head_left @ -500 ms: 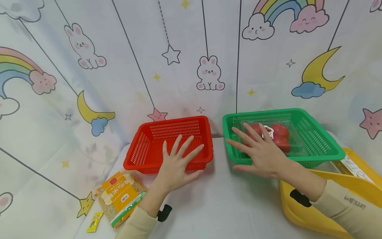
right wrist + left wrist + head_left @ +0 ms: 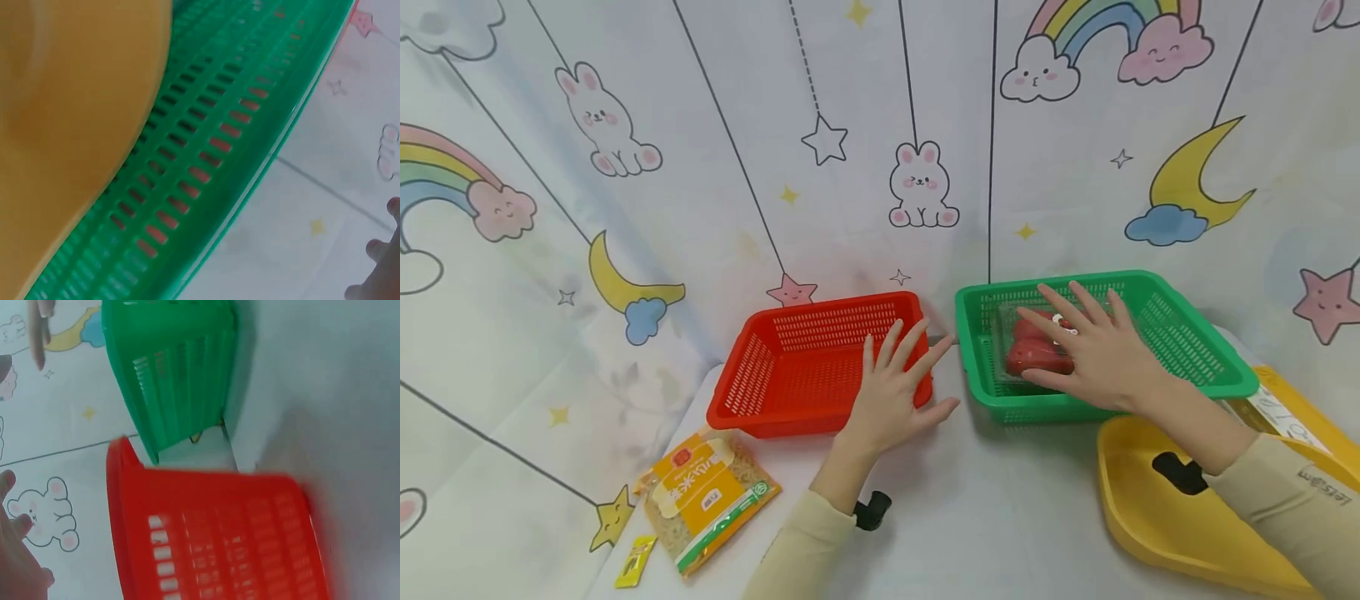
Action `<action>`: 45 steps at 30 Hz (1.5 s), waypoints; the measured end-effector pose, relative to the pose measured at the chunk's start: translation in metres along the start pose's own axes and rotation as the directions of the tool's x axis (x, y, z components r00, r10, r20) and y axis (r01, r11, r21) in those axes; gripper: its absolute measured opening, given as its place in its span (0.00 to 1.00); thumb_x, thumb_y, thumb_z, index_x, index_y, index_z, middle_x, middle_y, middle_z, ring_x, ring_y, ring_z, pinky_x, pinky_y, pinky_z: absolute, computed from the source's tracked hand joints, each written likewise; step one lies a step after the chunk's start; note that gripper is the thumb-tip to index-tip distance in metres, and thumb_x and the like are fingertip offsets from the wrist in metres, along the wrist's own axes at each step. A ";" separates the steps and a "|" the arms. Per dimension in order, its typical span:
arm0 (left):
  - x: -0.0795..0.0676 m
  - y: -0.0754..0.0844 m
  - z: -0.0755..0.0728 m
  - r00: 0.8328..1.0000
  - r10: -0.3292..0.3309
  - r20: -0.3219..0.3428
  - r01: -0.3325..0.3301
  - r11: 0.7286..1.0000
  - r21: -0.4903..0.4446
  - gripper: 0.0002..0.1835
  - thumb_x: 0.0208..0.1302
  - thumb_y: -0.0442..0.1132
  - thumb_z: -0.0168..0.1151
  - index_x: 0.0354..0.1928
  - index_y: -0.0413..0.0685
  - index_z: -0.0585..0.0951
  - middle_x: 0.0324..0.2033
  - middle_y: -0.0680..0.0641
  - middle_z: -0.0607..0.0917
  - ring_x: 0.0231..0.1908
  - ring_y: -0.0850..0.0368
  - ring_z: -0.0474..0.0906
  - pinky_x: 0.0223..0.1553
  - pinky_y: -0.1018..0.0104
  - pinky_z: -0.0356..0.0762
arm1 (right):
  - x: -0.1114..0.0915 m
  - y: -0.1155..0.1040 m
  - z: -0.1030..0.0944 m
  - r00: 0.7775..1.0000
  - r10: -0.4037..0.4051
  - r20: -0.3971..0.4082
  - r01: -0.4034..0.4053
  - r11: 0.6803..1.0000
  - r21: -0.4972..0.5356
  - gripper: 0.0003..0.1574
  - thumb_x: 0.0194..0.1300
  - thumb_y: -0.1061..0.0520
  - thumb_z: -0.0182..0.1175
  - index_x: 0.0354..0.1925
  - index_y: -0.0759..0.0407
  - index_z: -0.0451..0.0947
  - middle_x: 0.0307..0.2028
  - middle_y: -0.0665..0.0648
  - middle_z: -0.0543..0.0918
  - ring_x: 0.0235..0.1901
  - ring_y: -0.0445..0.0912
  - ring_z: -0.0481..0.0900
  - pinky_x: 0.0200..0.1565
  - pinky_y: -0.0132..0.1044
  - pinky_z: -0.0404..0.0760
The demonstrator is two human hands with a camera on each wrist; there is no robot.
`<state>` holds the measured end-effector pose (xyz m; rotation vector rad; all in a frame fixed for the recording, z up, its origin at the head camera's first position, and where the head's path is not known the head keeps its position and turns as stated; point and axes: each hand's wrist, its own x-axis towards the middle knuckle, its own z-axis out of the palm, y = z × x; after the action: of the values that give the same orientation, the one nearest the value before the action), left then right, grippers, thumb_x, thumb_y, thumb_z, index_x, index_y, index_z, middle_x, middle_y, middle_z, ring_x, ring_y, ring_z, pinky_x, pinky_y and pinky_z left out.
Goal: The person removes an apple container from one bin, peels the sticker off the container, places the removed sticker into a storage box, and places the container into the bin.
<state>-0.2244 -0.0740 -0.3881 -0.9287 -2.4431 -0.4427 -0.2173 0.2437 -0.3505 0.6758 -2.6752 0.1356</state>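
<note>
My left hand (image 2: 886, 406) is held with fingers spread over the front right corner of the red basket (image 2: 760, 429), holding nothing. My right hand (image 2: 1105, 358), fingers also spread, hovers over the green basket (image 2: 1210, 342) and holds nothing. Inside the green basket lies a clear plastic tray of red fruit (image 2: 1037, 357), partly covered by the right hand in the head view. No contents show in the red basket. In the left wrist view the fingers appear at the left edge; in the right wrist view, at the right edge.
An orange-and-clear food packet (image 2: 707, 500) and a small yellow sachet (image 2: 636, 562) lie at the left. A yellow tub (image 2: 1138, 508) stands at the front right under the right forearm, with a yellow-edged box (image 2: 1292, 417) behind it. A cartoon-printed cloth (image 2: 850, 225) hangs behind.
Both hands have moved to the right, the left from the red basket's middle to its right corner, the right further across the green basket. The view has shifted slightly.
</note>
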 end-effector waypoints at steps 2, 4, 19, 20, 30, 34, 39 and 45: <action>0.007 0.006 0.006 1.000 -0.010 -0.018 0.009 0.998 -0.056 0.42 0.63 0.63 0.61 0.78 0.71 0.60 0.78 0.52 0.53 0.76 0.45 0.44 0.71 0.32 0.39 | -0.002 0.010 -0.001 0.999 0.036 0.017 -0.036 0.999 0.002 0.51 0.64 0.29 0.61 0.77 0.46 0.61 0.78 0.62 0.51 0.75 0.68 0.44 0.68 0.72 0.32; 0.013 0.013 0.012 0.999 -0.021 -0.028 0.018 0.994 -0.108 0.41 0.64 0.63 0.60 0.78 0.71 0.59 0.78 0.52 0.53 0.77 0.47 0.43 0.71 0.33 0.41 | -0.005 0.019 -0.002 0.998 0.064 0.026 -0.064 0.998 0.002 0.51 0.64 0.29 0.61 0.77 0.47 0.61 0.78 0.63 0.51 0.74 0.68 0.44 0.68 0.73 0.32; 0.021 0.056 0.063 0.979 -0.202 -0.013 0.179 0.897 -0.404 0.35 0.67 0.59 0.57 0.75 0.76 0.63 0.78 0.58 0.53 0.76 0.53 0.47 0.64 0.40 0.68 | -0.019 0.086 0.009 0.959 0.239 0.152 -0.252 0.965 0.071 0.56 0.69 0.30 0.56 0.80 0.55 0.49 0.76 0.72 0.46 0.69 0.76 0.47 0.63 0.76 0.47; 0.021 0.057 0.066 0.977 -0.213 -0.016 0.187 0.890 -0.416 0.34 0.67 0.58 0.57 0.75 0.75 0.64 0.77 0.57 0.54 0.76 0.54 0.47 0.63 0.41 0.69 | -0.019 0.091 0.011 0.952 0.254 0.171 -0.271 0.959 0.085 0.56 0.70 0.30 0.55 0.80 0.57 0.48 0.76 0.73 0.46 0.69 0.78 0.47 0.63 0.76 0.47; 0.015 0.058 0.093 0.944 -0.331 -0.001 0.271 0.776 -0.570 0.31 0.70 0.55 0.54 0.73 0.62 0.70 0.76 0.55 0.58 0.73 0.54 0.55 0.61 0.43 0.72 | -0.021 0.122 0.025 0.857 0.374 0.355 -0.460 0.865 0.200 0.61 0.72 0.27 0.47 0.78 0.67 0.40 0.72 0.83 0.44 0.67 0.80 0.47 0.61 0.79 0.52; 0.013 0.056 0.102 0.934 -0.357 -0.034 0.266 0.753 -0.603 0.29 0.70 0.55 0.54 0.71 0.59 0.73 0.75 0.51 0.62 0.72 0.52 0.59 0.62 0.42 0.71 | -0.020 0.127 0.027 0.818 0.394 0.419 -0.513 0.830 0.220 0.62 0.72 0.26 0.44 0.77 0.72 0.39 0.69 0.87 0.45 0.67 0.82 0.44 0.60 0.80 0.51; 0.011 0.054 0.111 0.925 -0.375 -0.057 0.251 0.717 -0.651 0.26 0.70 0.53 0.55 0.66 0.54 0.78 0.72 0.46 0.66 0.70 0.51 0.62 0.63 0.42 0.70 | -0.022 0.132 0.029 0.782 0.395 0.482 -0.562 0.782 0.271 0.63 0.74 0.27 0.40 0.74 0.78 0.35 0.67 0.91 0.45 0.61 0.81 0.55 0.55 0.73 0.68; 0.006 0.055 0.119 0.908 -0.417 -0.046 0.249 0.625 -0.740 0.23 0.70 0.51 0.58 0.63 0.53 0.80 0.73 0.48 0.65 0.71 0.52 0.60 0.64 0.48 0.70 | -0.024 0.136 0.033 0.690 0.399 0.603 -0.668 0.671 0.321 0.68 0.72 0.25 0.39 0.71 0.82 0.29 0.65 0.92 0.44 0.57 0.80 0.63 0.46 0.60 0.83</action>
<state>-0.2296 0.0228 -0.4767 -0.6189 -2.2236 -1.6549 -0.2740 0.3678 -0.3907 -0.0517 -3.2886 1.0287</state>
